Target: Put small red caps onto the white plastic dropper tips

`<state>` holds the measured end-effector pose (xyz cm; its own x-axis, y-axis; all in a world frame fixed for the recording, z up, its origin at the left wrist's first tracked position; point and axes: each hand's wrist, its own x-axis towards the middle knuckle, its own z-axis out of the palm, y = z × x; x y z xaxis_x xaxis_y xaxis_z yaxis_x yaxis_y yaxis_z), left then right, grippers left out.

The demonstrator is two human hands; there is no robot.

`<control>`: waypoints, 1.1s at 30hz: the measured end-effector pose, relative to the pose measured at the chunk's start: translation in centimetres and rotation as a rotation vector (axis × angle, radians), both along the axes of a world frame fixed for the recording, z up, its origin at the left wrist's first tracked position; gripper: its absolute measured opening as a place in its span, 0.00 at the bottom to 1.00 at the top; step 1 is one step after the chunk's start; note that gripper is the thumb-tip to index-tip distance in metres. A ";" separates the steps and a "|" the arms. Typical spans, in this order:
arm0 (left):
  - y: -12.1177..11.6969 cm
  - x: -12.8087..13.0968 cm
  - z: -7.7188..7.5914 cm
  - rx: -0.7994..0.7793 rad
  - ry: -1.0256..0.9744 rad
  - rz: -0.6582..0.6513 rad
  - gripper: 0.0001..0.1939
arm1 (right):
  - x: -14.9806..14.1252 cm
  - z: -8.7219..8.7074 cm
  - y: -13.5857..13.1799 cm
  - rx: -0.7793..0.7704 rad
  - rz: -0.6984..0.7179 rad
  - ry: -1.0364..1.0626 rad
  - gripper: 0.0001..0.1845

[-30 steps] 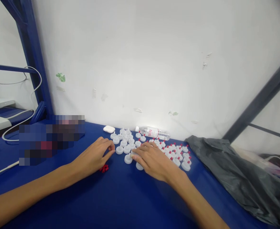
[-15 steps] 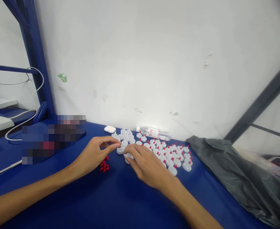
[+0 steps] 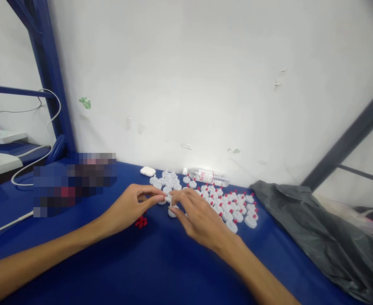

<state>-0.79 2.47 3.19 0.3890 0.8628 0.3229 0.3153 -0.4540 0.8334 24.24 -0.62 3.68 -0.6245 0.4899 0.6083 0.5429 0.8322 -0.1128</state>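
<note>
My left hand [image 3: 132, 207] is closed in a pinch, with a speck of a small red tip cap [image 3: 165, 198] showing at its fingertips. Opposite it, my right hand [image 3: 199, 216] has its fingers curled around a white nozzle cap [image 3: 172, 212], which they partly cover. Both hands' fingertips nearly meet. Below my left hand lies a small pile of red tip caps [image 3: 141, 222]. Behind the fingers sits a group of white nozzle caps [image 3: 166, 181] without red tips. Right of my right hand, many white caps with red tips [image 3: 227, 207] are spread out.
Against the wall lie a white earbud case [image 3: 148, 171] and a clear plastic bottle [image 3: 207, 176]. Dark grey fabric [image 3: 313, 233] covers the right side of the blue surface [image 3: 161, 271]. A white cable [image 3: 21, 219] and a blurred-out patch [image 3: 75, 182] are at the left.
My left hand has moved slightly right, its fingertips now close to my right hand's, with red showing between them. My right hand's fingers have lifted a little. The view has shifted slightly.
</note>
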 end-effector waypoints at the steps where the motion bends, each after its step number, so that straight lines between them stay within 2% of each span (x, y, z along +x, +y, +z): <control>1: 0.0 0.0 -0.1 0.034 0.046 -0.002 0.22 | 0.0 0.0 -0.1 -0.002 0.003 -0.008 0.08; 5: -0.4 -0.1 -0.1 0.179 0.166 -0.011 0.23 | -0.2 -0.1 -0.3 -0.004 -0.001 -0.029 0.10; 8: -0.8 -0.3 0.0 0.227 0.201 -0.030 0.24 | -0.5 -0.5 -0.5 0.015 0.021 0.004 0.10; 11: -1.0 -0.5 0.1 0.214 0.239 -0.068 0.26 | -0.8 -0.8 -0.7 0.014 0.043 0.028 0.11; 17: -1.1 -0.7 0.1 0.157 0.289 -0.137 0.29 | -1.1 -1.2 -1.0 -0.017 0.056 -0.032 0.19; 23: -1.1 -0.3 -0.2 0.126 0.249 -0.123 0.29 | -1.3 -0.2 -1.2 0.003 0.019 -0.133 0.18; 29: -1.3 0.0 0.2 0.224 0.307 -0.100 0.29 | -1.3 0.6 -1.1 0.069 0.021 -0.343 0.14; 33: -1.2 -0.5 0.1 0.316 0.429 -0.055 0.23 | 0.3 1.3 -0.1 0.092 -0.076 -0.225 0.14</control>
